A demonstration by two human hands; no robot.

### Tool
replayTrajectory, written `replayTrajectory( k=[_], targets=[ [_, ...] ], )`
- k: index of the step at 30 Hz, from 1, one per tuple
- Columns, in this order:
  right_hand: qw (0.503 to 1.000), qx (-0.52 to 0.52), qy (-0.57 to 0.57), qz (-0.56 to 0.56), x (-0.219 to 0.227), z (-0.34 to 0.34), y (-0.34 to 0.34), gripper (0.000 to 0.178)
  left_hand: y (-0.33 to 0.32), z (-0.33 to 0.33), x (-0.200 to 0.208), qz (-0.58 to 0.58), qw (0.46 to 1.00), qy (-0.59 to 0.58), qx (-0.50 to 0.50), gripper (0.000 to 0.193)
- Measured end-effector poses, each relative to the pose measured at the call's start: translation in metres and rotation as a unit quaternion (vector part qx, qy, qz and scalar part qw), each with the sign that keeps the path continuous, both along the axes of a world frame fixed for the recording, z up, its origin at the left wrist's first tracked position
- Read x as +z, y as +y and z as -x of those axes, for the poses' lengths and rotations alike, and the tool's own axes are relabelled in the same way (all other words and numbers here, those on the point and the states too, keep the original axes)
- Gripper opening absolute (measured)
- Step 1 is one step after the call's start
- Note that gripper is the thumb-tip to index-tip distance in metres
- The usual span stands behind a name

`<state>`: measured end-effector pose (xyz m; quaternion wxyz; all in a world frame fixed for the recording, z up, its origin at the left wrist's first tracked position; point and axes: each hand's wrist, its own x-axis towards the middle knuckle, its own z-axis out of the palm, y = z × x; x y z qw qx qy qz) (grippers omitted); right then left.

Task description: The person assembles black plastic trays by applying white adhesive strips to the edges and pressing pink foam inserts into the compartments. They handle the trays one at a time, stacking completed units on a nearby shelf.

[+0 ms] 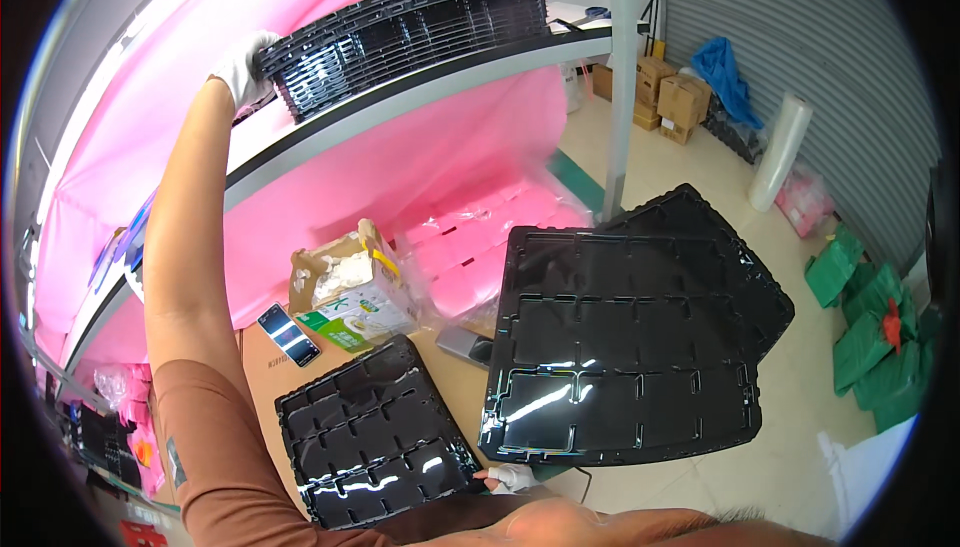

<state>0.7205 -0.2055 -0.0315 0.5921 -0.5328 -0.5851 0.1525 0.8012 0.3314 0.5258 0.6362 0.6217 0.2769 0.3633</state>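
My left hand point(242, 71), in a white glove, is raised to the shelf and grips the left end of a stack of black plastic trays point(410, 37); some of its fingers are hidden behind the stack. Low in the view, my right hand point(510, 478) wears a white glove with bare fingertips. Its fingers close on the right corner of a glossy black plastic tray point(380, 427), which has shallow compartments. To the right lies a larger-looking black tray point(625, 347), on top of another black tray point(740, 277) turned at an angle.
A phone point(288, 334) and an opened carton point(365, 292) with white contents rest on cardboard beyond the tray. Plastic-wrapped pink pieces point(480, 237) lie under the shelf point(420, 97). A metal post point(620, 97), brown boxes point(670, 97), a film roll point(780, 152) and green bags point(880, 347) stand rightward.
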Motion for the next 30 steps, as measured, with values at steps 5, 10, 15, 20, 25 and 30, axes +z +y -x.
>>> replayTrajectory(
  k=[5, 10, 15, 20, 25, 30],
  targets=[
    [1.0, 0.01, 0.02, 0.02, 0.006, -0.007, 0.001, 0.017, 0.005, -0.008, 0.0, -0.008, 0.999, 0.028, -0.022, 0.013],
    [0.998, 0.023, 0.034, 0.037, 0.009, -0.006, 0.003, 0.016, 0.008, -0.015, -0.009, -0.029, 0.999, 0.017, -0.002, 0.019],
    [0.997, 0.03, 0.044, 0.051, 0.01, -0.006, 0.007, 0.016, 0.007, -0.023, -0.015, -0.058, 0.998, -0.003, 0.003, 0.025],
    [0.996, 0.04, 0.05, 0.06, 0.011, -0.007, 0.007, 0.015, -0.031, -0.012, -0.012, -0.247, 0.944, 0.085, 0.204, 0.049],
    [0.995, 0.032, 0.055, 0.071, 0.007, -0.006, 0.004, 0.015, -0.116, -0.012, -0.015, -0.544, 0.822, 0.155, 0.073, 0.04],
    [0.994, 0.05, 0.062, 0.073, 0.005, -0.002, 0.002, 0.014, -0.119, 0.014, -0.006, -0.526, 0.827, 0.195, 0.02, 0.04]
  ],
)
